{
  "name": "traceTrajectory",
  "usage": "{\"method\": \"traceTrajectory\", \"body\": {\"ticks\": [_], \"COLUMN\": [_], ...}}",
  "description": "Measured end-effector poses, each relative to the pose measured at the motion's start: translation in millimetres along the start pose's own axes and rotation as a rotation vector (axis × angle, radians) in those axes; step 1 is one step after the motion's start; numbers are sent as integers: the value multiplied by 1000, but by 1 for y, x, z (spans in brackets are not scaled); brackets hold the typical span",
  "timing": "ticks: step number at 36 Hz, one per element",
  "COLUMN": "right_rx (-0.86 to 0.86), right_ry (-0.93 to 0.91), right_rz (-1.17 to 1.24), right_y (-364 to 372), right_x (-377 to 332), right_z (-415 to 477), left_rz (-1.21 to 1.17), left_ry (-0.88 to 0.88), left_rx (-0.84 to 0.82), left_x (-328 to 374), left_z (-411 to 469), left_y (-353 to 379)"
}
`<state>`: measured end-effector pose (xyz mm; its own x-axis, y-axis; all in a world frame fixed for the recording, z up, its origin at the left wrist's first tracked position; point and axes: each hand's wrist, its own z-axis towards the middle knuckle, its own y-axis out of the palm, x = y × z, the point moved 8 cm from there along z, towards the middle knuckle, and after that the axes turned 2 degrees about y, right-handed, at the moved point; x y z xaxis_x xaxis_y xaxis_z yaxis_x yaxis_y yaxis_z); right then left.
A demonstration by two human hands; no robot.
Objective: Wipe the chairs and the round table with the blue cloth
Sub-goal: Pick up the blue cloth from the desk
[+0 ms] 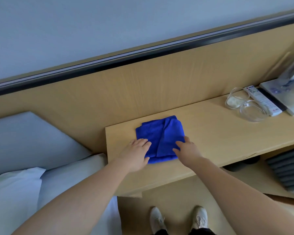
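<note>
As both hands (136, 153) (187, 150) touch blue cloth (159, 134), glass dish (226, 102) holds something white (234, 102)

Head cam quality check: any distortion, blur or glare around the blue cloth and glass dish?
Head view: wide-angle tilt, the dark wall rail and desk edge run slanted; blue cloth, left hand and right hand reasonably sharp; light flat and cool, shadows faint; glass dish shows small highlights, no harsh glare.
</note>
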<state>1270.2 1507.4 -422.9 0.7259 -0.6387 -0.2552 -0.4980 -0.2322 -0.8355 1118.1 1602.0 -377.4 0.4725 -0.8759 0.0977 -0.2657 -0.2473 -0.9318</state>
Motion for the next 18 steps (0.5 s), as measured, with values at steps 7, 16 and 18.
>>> {"method": "traceTrajectory", "body": {"ticks": [7, 16, 18], "right_rx": [83, 5, 22], "right_ry": [305, 293, 230], "right_rz": [398, 514, 492], "right_y": [-9, -25, -34], "right_x": [33, 20, 11], "right_z": [23, 26, 22], "left_rz": [-55, -88, -111], "left_ry": [7, 28, 52], "left_rx": [11, 44, 47], "left_x": [-3, -2, 2], "left_z": [23, 48, 52], "left_y": [-7, -37, -49]}}
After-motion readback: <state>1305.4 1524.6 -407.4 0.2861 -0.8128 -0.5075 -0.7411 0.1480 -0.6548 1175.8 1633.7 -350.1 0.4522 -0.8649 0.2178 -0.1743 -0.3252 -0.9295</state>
